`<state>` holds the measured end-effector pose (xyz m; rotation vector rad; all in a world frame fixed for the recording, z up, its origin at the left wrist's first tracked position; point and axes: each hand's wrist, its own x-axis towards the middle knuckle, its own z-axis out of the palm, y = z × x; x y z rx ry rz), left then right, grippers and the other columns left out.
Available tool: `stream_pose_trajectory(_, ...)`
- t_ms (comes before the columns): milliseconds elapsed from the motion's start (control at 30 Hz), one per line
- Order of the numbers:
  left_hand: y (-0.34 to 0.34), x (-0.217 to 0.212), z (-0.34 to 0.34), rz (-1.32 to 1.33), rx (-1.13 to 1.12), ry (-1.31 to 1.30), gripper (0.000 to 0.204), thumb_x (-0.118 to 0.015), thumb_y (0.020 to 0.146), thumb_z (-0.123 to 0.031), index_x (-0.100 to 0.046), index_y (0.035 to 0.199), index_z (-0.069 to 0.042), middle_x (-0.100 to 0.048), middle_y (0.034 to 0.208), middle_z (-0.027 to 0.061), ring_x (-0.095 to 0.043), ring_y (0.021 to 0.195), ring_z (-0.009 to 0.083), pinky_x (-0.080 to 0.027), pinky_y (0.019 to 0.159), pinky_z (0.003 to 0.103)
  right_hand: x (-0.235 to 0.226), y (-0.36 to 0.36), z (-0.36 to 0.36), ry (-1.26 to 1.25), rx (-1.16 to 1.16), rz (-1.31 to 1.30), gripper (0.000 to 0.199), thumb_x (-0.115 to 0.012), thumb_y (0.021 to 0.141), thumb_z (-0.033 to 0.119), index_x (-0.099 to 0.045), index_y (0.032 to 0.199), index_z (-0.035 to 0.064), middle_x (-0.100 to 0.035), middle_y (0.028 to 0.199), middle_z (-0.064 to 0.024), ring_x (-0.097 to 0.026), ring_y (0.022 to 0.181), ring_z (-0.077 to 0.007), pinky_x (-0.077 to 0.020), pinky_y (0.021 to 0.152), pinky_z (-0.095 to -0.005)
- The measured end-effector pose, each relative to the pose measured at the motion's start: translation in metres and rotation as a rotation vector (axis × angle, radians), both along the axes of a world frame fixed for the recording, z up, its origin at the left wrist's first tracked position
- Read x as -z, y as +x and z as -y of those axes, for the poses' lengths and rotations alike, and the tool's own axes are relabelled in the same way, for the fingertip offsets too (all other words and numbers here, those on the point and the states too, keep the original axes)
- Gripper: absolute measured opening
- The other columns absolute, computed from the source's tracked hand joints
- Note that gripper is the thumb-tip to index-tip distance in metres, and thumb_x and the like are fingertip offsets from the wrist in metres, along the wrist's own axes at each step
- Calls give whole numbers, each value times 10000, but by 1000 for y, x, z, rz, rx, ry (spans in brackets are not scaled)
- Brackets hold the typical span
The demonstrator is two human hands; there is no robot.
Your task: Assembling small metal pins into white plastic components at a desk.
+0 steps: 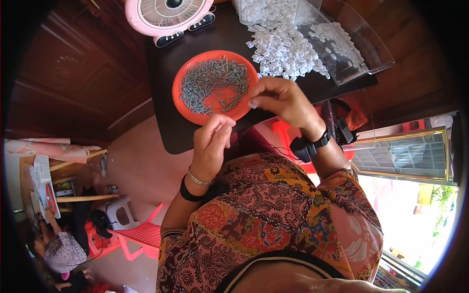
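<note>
Right hand (286, 101): pinching a small white piece (252, 104)
White piece: at four o'clock of the orange bowl (178, 97); likely light, stiff; best held by its edges
Left hand (210, 142): half-curled, six o'clock; contents unclear

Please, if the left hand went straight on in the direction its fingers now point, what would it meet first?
Most likely the near rim of the round orange plate, just ahead of the left hand. Depth is unclear from this one view, so the hand might pass above the rim instead.
</note>
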<state>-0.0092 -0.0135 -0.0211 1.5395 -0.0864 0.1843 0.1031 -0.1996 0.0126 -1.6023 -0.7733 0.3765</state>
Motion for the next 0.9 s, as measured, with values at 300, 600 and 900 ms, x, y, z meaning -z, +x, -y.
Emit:
stream_pose_trajectory(300,-5,6,-6,19,-7,111,226,-517,919,-134,-404,763,-15,-439,575,30,-406,520,80,-352,481,265,-6,-24,-37,-48,-149,362,84,-652,789,11,-633,870,27,-636,799,-78,-639,737,-225,-490,641,-315)
stream_pose_trajectory(600,-12,-1,-18,-67,-89,110,163,-509,864,-105,-538,771,26,-476,581,3,-427,543,58,-334,511,224,-27,-13,-47,-116,-220,443,96,-648,779,-4,-645,871,24,-645,794,-98,-645,763,-267,-502,665,-327)
stream_pose_trajectory(900,-11,8,-21,-79,-211,-189,160,-488,856,-94,-491,713,-22,-439,576,-13,-389,515,55,-337,486,225,-3,38,-70,-466,-228,965,108,-613,776,142,-679,842,86,-622,812,-92,-617,784,-296,-485,675,-412)
